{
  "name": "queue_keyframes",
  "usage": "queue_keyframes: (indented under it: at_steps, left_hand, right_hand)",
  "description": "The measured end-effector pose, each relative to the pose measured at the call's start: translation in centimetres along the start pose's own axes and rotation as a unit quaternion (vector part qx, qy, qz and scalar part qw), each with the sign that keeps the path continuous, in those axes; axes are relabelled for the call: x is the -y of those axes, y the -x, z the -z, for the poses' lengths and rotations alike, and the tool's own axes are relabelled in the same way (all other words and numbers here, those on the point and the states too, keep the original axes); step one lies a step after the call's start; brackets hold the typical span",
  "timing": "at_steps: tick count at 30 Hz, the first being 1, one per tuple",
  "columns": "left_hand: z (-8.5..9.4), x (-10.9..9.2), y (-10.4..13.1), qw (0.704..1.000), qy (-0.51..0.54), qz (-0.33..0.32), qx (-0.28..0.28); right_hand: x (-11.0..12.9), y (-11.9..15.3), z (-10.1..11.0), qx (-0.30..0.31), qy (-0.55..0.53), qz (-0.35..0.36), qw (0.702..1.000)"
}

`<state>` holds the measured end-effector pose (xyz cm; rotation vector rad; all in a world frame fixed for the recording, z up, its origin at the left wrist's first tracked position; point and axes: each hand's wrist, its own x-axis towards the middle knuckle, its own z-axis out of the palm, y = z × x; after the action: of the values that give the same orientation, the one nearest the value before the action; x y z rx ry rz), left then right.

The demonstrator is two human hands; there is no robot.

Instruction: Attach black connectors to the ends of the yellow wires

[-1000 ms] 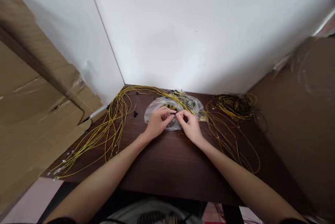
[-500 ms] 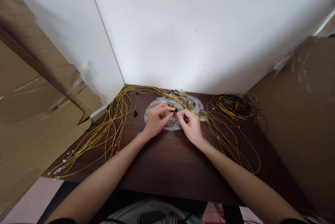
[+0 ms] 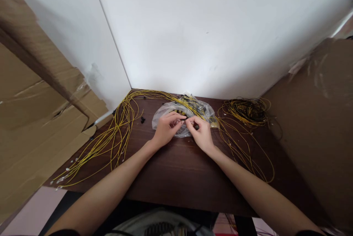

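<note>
On the brown table [image 3: 176, 177], the left hand [image 3: 165, 129] and right hand [image 3: 202, 133] are each pinched closed at the fingertips on one small dark piece [image 3: 184, 119], located between them over a clear bag [image 3: 159, 114], with yellow wires [image 3: 118, 120] at left, a wire coil [image 3: 245, 113] at right and a white wall [image 3: 190, 34] behind.
</note>
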<state>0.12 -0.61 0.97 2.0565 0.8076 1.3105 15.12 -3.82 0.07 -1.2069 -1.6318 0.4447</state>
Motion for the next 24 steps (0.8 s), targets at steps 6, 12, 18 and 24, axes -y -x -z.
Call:
queue_keyframes:
  at_steps: [6, 12, 18, 24]
  left_hand:
    - [0.13, 0.51, -0.16, 0.998, -0.009, 0.057, 0.001]
    - [0.23, 0.67, -0.28, 0.995, 0.006, 0.099, -0.015]
    - [0.29, 0.43, -0.26, 0.997, -0.010, 0.072, -0.007]
    - [0.15, 0.39, -0.10, 0.998, -0.022, 0.055, 0.012]
  right_hand:
    - [0.14, -0.12, -0.02, -0.021, 0.020, 0.012, 1.000]
    - [0.43, -0.09, 0.03, -0.033, 0.025, 0.014, 0.999]
    - [0.55, -0.05, 0.10, -0.026, 0.022, 0.011, 0.999]
    - [0.50, -0.04, 0.12, -0.023, 0.010, 0.016, 1.000]
